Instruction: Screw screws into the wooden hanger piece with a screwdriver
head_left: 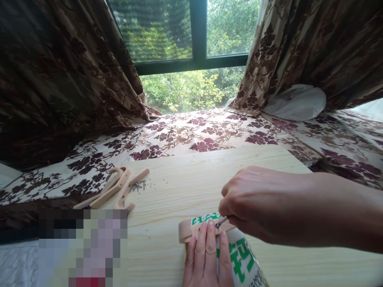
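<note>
Lt wood tabletop (pixel 185 179): curved wood pcs (pixel 110 190) at L edge, small metal bits (pixel 139 185) just beside; wht pkt (pixel 239 259) w/ grn lettering under bent wood strip (pixel 184 233)

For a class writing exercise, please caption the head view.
Left grip presses a wood piece on a printed bag; right grip holds a thin rod at the wood.

- 1 left hand (pixel 208 251), 1 right hand (pixel 245 203), so 2 total
- 1 curved wooden piece (pixel 185 231) under the left hand
- 3 more wooden pieces (pixel 110 192) in a heap, I think, they overlap a lot
- loose metal bits (pixel 139 186): a bunch, way too tiny to count
- 1 thin metal shaft (pixel 223 222)
- 1 green-lettered packet (pixel 239 259)
- 1 white plastic bag (pixel 295 103)
- 2 curtains (pixel 89 59)
- 3 window panes (pixel 155 36)
</note>
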A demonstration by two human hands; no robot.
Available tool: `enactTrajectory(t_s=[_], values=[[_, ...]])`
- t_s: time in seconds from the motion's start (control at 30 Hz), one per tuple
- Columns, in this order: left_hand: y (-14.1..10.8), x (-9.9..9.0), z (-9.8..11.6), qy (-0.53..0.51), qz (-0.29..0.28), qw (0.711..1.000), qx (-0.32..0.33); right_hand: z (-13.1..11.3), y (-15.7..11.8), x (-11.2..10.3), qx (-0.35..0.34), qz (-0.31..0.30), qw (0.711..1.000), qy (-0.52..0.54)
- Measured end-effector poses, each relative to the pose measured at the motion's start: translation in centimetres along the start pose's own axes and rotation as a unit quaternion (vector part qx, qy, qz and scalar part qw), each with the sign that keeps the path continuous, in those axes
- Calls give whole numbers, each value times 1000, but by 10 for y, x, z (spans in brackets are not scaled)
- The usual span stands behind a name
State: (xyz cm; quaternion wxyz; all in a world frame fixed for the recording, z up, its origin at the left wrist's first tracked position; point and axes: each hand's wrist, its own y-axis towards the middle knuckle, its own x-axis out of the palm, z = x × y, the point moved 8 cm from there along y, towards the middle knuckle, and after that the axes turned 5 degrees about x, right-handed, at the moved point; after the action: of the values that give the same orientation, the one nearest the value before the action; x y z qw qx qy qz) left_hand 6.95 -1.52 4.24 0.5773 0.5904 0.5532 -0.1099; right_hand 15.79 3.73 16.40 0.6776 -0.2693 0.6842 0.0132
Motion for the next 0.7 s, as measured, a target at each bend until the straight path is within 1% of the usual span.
enactTrajectory(t_s=[0.1,0.17,0.23,0.33,0.37,0.4,0.47,0.5,0.53,0.6,0.7], values=[[-1,3,1,-9,-4,1000,3,-1,-1,0,7,-11,1000,-19],[0,4,1,-25,3,1000,-9,0,-2,0,10,-10,1000,-25],[2,3,1,-51,23,998,-35,0,-3,0,7,-3,1000,-16],[8,-3,-6,-77,66,991,-92,0,-2,0,-3,16,1000,-2],[11,-5,-8,-75,70,990,-96,1,-1,-1,-5,23,1000,-3],[15,-8,-9,-66,67,992,-87,1,0,-1,-7,29,1000,-4],[23,-7,-2,-46,18,999,-4,-1,1,-2,-15,40,999,-8],[25,-8,-3,-41,10,999,11,-2,2,-2,-19,44,999,-9],[27,-9,-5,-38,10,999,18,-3,2,-3,-24,47,999,-10],[27,-11,-10,-39,20,999,8,-5,2,-3,-26,45,999,-12],[23,-5,-9,-36,5,999,9,-4,3,-3,-17,35,999,-9]])
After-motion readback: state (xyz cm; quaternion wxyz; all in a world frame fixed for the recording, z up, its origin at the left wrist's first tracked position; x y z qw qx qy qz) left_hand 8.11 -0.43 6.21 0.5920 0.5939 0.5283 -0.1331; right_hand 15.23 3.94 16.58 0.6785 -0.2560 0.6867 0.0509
